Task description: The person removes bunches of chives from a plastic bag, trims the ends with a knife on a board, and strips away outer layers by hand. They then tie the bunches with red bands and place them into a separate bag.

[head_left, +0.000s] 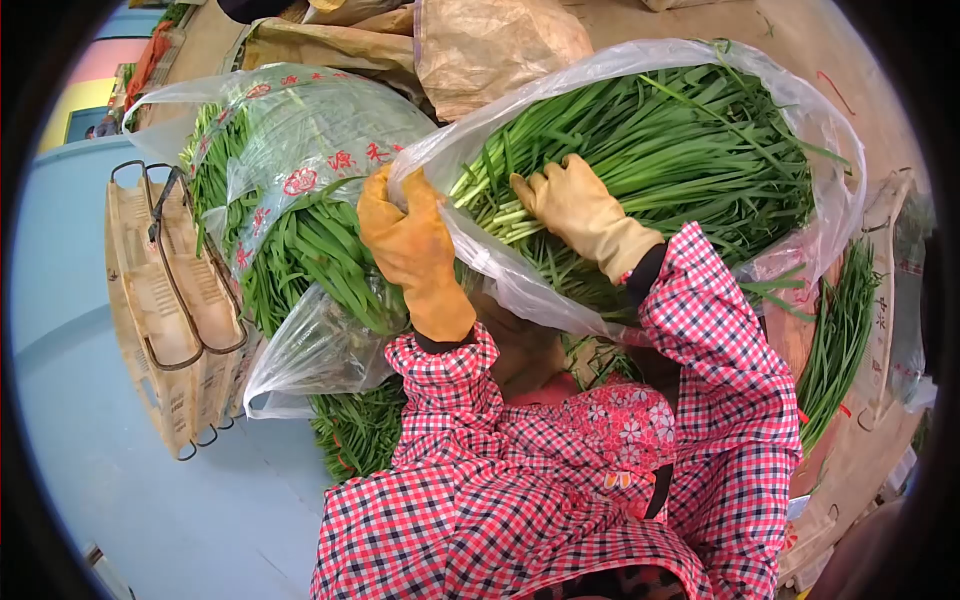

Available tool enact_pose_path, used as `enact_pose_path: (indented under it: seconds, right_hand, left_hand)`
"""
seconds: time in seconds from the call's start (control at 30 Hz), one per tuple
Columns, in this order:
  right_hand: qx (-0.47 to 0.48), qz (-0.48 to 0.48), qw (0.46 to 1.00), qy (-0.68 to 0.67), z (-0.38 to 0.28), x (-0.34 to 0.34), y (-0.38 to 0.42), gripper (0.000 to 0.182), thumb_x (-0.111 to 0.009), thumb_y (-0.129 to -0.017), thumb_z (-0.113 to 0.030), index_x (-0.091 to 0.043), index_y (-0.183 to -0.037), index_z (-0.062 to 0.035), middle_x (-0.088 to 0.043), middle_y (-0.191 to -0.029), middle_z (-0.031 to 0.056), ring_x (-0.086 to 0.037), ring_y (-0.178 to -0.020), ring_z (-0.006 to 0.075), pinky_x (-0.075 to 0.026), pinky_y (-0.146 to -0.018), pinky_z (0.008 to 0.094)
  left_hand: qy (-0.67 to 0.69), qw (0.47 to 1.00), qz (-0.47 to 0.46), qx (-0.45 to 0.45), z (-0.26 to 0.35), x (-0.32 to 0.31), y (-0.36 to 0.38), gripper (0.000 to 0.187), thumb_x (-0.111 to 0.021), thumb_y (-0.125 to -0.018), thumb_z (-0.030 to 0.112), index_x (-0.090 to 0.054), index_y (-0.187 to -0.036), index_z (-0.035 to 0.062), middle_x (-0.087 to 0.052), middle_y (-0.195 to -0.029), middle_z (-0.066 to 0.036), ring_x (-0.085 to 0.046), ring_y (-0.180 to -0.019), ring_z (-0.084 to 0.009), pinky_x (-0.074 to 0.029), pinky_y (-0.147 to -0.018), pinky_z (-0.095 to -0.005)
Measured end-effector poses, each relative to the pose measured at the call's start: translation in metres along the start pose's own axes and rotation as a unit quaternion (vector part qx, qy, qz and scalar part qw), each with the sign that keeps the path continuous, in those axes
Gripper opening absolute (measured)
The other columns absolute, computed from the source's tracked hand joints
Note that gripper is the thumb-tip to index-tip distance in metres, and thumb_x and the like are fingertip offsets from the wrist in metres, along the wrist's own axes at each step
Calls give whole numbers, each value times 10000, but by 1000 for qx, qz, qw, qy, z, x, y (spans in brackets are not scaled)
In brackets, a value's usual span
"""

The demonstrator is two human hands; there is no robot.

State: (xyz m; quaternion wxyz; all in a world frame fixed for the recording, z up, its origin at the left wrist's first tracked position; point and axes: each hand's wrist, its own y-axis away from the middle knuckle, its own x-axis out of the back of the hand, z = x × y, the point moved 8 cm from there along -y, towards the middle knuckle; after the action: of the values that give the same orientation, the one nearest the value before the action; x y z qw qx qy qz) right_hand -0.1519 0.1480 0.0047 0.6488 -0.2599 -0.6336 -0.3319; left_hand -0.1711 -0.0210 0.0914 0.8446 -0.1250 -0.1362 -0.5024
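My left hand (pixel 412 250), in an orange glove, pinches the rim of a clear plastic bag (pixel 835 120). This bag lies on its side, its mouth spread wide around a thick heap of garlic chives (pixel 690 150). Inside the mouth, my right hand (pixel 585 212) in a pale tan glove has its fingers curled on the chives, close to their whitish cut ends. Its fingertips are partly hidden among the stalks. Left of my left hand, a second clear bag with red printing (pixel 325 130) covers more garlic chives (pixel 315 250), whose leaves spill out of it.
A tan plastic crate (pixel 165 290) with metal handles stands at the left by a blue surface (pixel 80 420). Brown sacks (pixel 500 55) lie behind the bags. Tied chives (pixel 840 340) rest at the right, and more chives (pixel 360 430) lie below the printed bag.
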Motion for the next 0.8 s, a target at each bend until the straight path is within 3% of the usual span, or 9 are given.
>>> enact_pose_path:
  seconds: [0.1,0.13,0.23,0.27,0.37,0.43,0.5,0.63,0.8]
  right_hand:
    - [15,-15,997,-74,14,9,-3,244,-562,-857,-177,-698,-1047,-108,-656,-1032,72,-614,-957,231,-454,-751,370]
    - [-4,-25,995,-95,19,4,-3,215,-585,-837,-173,-722,-999,-138,-660,-1114,67,-582,-1110,258,-467,-835,414]
    - [53,-3,996,-72,17,8,-8,219,-592,-831,-167,-721,-1006,-134,-638,-1248,71,-530,-1240,281,-437,-984,480]
    - [30,-33,995,-93,21,6,-8,231,-619,-802,-136,-721,-1009,-138,-596,-1351,57,-481,-1315,310,-356,-1095,530]
    - [-10,-27,977,-210,48,16,0,362,-682,-714,-100,-677,-1075,-124,-589,-1355,93,-555,-1245,283,-329,-1115,544]
    - [18,77,971,-227,62,42,9,414,-713,-696,-113,-661,-1107,-126,-648,-1238,105,-640,-1082,287,-468,-983,428]
    - [-51,-34,958,-278,77,47,13,452,-730,-687,-105,-657,-1132,-130,-686,-1109,100,-659,-994,306,-517,-873,395]
    - [-4,35,961,-276,66,74,21,443,-727,-696,-87,-666,-1131,-140,-697,-1004,87,-663,-936,320,-526,-821,414]
    - [77,-63,974,-202,3,36,35,149,-606,-826,-118,-682,-954,-110,-674,-859,74,-681,-823,293,-532,-744,402]
  left_hand:
    - [-29,999,-15,-7,-3,1,-1,249,-663,-880,221,-667,-950,-18,-640,-692,-74,-587,-603,-173,-472,-602,-321]
    - [-38,999,-22,-12,-4,1,-2,253,-662,-875,223,-669,-953,-17,-644,-702,-77,-593,-617,-182,-476,-616,-327]
    - [-51,998,-36,-24,-10,2,-5,257,-660,-864,224,-674,-956,-16,-656,-734,-91,-606,-652,-202,-482,-646,-337]
    - [-53,997,-37,-29,-11,2,-6,258,-659,-860,223,-675,-956,-16,-659,-745,-96,-610,-662,-207,-483,-654,-338]
    - [-45,998,-40,-31,-12,5,-5,244,-662,-854,200,-678,-954,-22,-660,-761,-101,-611,-666,-201,-485,-652,-336]
    - [-26,999,-43,-7,-7,4,-2,236,-666,-848,182,-681,-964,-23,-661,-771,-102,-611,-669,-194,-485,-651,-332]
    - [-13,999,-46,1,-7,4,-1,232,-671,-844,169,-683,-972,-24,-662,-779,-99,-611,-671,-186,-485,-650,-328]
    - [-7,998,-59,11,-12,5,-1,230,-682,-843,160,-688,-983,-22,-664,-789,-91,-611,-671,-171,-486,-647,-319]
    - [-22,998,-61,-3,-7,8,-1,216,-691,-844,146,-693,-990,-14,-664,-782,-84,-607,-662,-161,-487,-645,-309]
